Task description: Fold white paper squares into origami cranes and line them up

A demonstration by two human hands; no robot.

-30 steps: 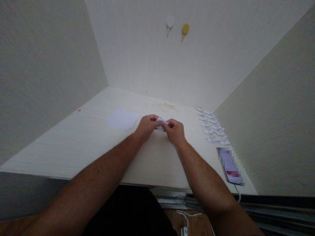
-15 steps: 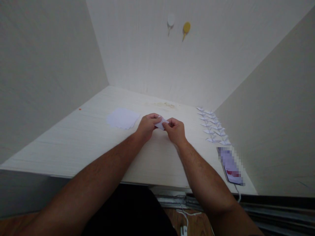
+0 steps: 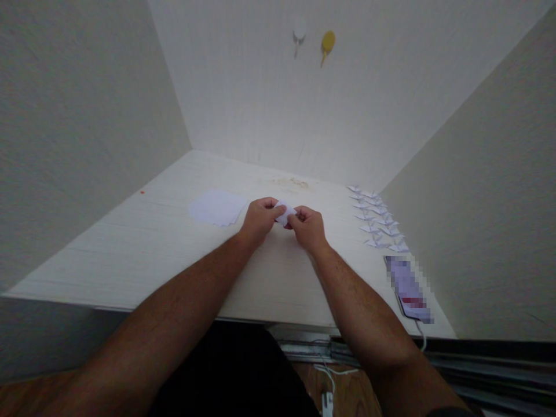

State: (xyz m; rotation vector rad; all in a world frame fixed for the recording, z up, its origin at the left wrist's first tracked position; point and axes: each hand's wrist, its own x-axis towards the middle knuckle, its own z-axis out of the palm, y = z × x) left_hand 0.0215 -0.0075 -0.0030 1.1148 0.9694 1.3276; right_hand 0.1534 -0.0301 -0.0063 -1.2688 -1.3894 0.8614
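Observation:
A small piece of folded white paper (image 3: 284, 214) is held between my two hands, just above the middle of the table. My left hand (image 3: 260, 219) pinches its left side, thumb on top. On the right side my right hand (image 3: 309, 225) grips it the same way, its thumb pressed on the near part. The underside of the paper and several fingertips are hidden. Left of my left hand lies a fanned stack of white paper sheets (image 3: 215, 207).
Folded white paper cranes (image 3: 369, 217) stand in two rows along the right wall. Nearer me lies a phone (image 3: 408, 289), its screen blurred out, with a white cable (image 3: 421, 336). Two hooks, one white (image 3: 299, 28) and one yellow (image 3: 328, 40), are on the back wall.
The folded paper has tilted between my fingers and shows more of its face. Both hands keep their pinch and have hardly moved; the whole view has shifted slightly.

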